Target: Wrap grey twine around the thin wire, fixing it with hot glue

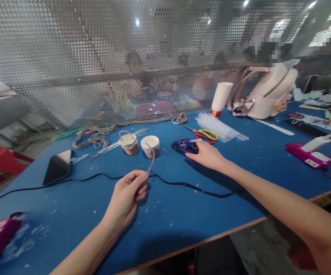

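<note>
My left hand (129, 193) pinches the loose end of a thin twisted cord (152, 163). The cord runs up to a small white-topped cup (150, 146) standing on the table, and its other end lies against the cup's top. Beside that cup, on its left, stands a similar one (129, 144) with a brown lower part and a cord loop arched over its top like a handle. At the right, my right hand (207, 154) is closed on a blue hot glue gun (182, 146), which lies low over the table with its nozzle to the left.
Scissors (207, 135) with red and yellow handles and clear glue sticks (218, 128) lie behind the glue gun. A black cable (182, 184) crosses the table. Around are stacked paper cups (222, 97), grey cord (91, 137), a phone (58, 166), a purple power strip (311, 156) and a bag (271, 91).
</note>
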`<state>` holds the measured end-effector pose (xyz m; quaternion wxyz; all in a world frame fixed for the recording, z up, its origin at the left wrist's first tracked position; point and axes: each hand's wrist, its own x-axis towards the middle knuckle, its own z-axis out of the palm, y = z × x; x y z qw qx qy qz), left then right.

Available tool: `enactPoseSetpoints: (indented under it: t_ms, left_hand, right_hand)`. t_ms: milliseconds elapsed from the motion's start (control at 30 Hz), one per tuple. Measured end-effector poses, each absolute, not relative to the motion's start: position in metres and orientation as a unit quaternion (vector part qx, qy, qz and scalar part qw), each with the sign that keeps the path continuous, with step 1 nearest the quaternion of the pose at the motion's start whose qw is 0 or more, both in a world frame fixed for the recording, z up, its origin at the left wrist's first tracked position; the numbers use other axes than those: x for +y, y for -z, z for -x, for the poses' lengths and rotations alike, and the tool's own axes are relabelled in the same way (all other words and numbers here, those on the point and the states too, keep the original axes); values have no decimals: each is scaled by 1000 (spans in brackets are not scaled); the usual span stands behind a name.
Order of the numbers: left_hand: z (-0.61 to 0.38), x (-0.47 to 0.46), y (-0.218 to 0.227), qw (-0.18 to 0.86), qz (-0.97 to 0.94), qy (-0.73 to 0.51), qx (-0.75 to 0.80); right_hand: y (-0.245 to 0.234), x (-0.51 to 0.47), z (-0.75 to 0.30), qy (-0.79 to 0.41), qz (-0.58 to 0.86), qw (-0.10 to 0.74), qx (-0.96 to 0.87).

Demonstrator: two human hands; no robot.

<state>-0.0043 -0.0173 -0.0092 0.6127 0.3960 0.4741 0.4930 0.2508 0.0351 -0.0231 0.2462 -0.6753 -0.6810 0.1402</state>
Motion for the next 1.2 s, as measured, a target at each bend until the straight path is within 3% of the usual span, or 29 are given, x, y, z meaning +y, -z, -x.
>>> enactPoseSetpoints:
  t_ms: [167,333,433,500,833,1200]
  left_hand:
    - [5,-15,9,622,-381,-484,483]
    - [6,-12,12,628,-374,-477,488]
    - [7,-12,13,627,-366,-481,492]
    - [7,-12,14,628,-359,-486,490]
    - [3,-19,11,597,-381,-513,485]
    - [0,-21,15,608,-381,-501,484]
  right_hand:
    - [37,54,-244,-222,654,272,-670]
    - [29,39,-238,-249,617,351,-659]
    - [13,13,-231,-391,535,401,-633]
    - [6,-5,-224,-454,501,382,-630]
    - [15,-37,-205,-440,478,345,-677]
    - [24,-41,-201,-369,449,387,-716]
